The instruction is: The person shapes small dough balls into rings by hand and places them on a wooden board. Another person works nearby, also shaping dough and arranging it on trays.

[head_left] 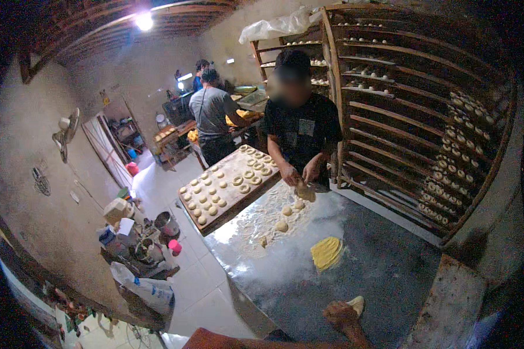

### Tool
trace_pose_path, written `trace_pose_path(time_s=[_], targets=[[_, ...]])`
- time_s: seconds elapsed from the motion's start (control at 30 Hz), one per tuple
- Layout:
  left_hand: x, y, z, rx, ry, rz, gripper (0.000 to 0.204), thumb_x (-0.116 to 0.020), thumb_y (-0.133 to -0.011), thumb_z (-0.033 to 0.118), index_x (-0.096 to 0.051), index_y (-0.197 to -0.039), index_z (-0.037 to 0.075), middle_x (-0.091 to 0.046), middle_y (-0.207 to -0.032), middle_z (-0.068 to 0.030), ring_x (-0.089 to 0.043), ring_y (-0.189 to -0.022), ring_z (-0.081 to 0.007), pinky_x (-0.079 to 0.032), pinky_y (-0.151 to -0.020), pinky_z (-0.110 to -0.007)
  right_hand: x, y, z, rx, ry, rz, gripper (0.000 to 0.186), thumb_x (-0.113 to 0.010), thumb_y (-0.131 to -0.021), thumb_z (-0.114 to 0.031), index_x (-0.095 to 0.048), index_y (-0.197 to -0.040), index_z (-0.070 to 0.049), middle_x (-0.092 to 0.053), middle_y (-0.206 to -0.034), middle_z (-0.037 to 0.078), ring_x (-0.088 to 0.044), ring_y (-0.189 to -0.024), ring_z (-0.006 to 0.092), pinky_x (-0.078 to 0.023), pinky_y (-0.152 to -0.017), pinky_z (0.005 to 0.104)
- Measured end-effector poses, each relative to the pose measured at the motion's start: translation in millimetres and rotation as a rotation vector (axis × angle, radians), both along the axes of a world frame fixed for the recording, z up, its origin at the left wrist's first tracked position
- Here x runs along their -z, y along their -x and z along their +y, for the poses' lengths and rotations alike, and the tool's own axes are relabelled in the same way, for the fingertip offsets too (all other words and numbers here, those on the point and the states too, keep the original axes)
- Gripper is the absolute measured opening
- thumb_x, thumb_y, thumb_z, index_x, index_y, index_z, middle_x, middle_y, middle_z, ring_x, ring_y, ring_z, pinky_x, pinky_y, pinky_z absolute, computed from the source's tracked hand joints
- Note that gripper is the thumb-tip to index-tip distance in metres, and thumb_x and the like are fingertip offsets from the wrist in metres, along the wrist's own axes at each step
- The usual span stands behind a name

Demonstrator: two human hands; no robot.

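Near the bottom edge my right hand [340, 316] rests on the metal worktable [384, 256], its fingers curled against a pale piece of dough [357, 304]. The hand covers part of that dough. My left forearm [215, 340] runs along the lower rim of the picture, and its hand is out of sight. Ahead of my right hand lies a flat, ridged patch of soft yellow paste [327, 253]. Farther off, several dough lumps [282, 225] sit on scattered flour.
Across the table a co-worker in black [300, 128] holds a flattened dough piece [304, 191]. A wooden board [230, 189] bears dough balls and rings. A tall wooden rack [384, 110] stands at the right. Buckets and a sack [142, 288] crowd the left floor. Other people work behind.
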State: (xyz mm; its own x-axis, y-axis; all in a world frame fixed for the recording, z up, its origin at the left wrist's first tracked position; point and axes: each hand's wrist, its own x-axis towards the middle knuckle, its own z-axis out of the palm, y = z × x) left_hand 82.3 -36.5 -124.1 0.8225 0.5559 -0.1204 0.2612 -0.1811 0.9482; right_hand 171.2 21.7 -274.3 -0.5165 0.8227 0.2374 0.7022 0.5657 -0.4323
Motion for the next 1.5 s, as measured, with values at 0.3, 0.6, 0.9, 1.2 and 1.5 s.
trace_pose_path(time_s=[0.3, 0.6, 0.9, 1.2, 1.5], targets=[[110.3, 120.6, -39.7, -0.289, -1.106, 0.372, 0.038, -0.052, -0.099, 0.035, -0.058, -0.126, 0.008, -0.059, -0.116, -0.0168, -0.053, -0.109, -0.0325, -0.039, -0.104, -0.047, -66.7, -33.8, -92.4, 0.127, -0.021, -0.004, 0.023, -0.054, -0.092, -0.021, -0.057, -0.110, -0.007, -0.059, -0.096, 0.011, -0.060, -0.091, 0.0321, -0.049, -0.076, 0.0394], [57.8, 92.3, 40.5, -0.528, -0.916, 0.302, 0.042, -0.054, -0.091, 0.031, -0.057, -0.121, 0.002, -0.060, -0.115, -0.0229, -0.056, -0.109, -0.0401, -0.039, -0.100, -0.048, -113.1, -56.9, -148.3, 0.727, 0.015, 0.037, 0.028, -0.061, -0.088, -0.022, -0.054, -0.109, -0.005, -0.057, -0.095, 0.014, -0.058, -0.092, 0.0349, -0.048, -0.077, 0.0422], [30.7, 144.5, 49.6, -0.258, -1.062, 0.265, 0.036, -0.055, -0.088, 0.017, -0.059, -0.118, -0.003, -0.061, -0.116, -0.0275, -0.058, -0.111, -0.0418, -0.044, -0.096, -0.051, -118.7, -56.0, -150.3, 0.863, 0.019, -0.052, 0.036, -0.068, -0.085, -0.023, -0.051, -0.109, -0.002, -0.055, -0.093, 0.017, -0.055, -0.092, 0.0377, -0.046, -0.077, 0.0449], [-36.4, 141.0, 47.7, -0.191, -0.580, 0.373, 0.021, -0.066, -0.080, 0.013, -0.066, -0.099, 0.004, -0.063, -0.095, -0.0174, -0.058, -0.095, -0.0384, -0.043, -0.089, -0.049, -95.4, -75.2, -165.4, 1.005, -0.125, 0.097, 0.044, -0.076, -0.080, -0.024, -0.047, -0.104, -0.002, -0.050, -0.088, 0.017, -0.051, -0.092, 0.0383, -0.041, -0.078, 0.0502], [-52.0, 143.6, 23.1, -0.337, 0.235, -0.086, 0.032, -0.070, -0.085, 0.006, -0.051, -0.112, 0.003, -0.063, -0.105, -0.0145, -0.065, -0.089, -0.0276, -0.055, -0.075, -0.037, -208.1, 60.3, -139.7, 0.647, 0.318, 0.579, 0.064, -0.075, -0.082, -0.024, -0.045, -0.137, -0.008, -0.053, -0.128, 0.020, -0.045, -0.128, 0.0380, -0.035, -0.107, 0.0495]])
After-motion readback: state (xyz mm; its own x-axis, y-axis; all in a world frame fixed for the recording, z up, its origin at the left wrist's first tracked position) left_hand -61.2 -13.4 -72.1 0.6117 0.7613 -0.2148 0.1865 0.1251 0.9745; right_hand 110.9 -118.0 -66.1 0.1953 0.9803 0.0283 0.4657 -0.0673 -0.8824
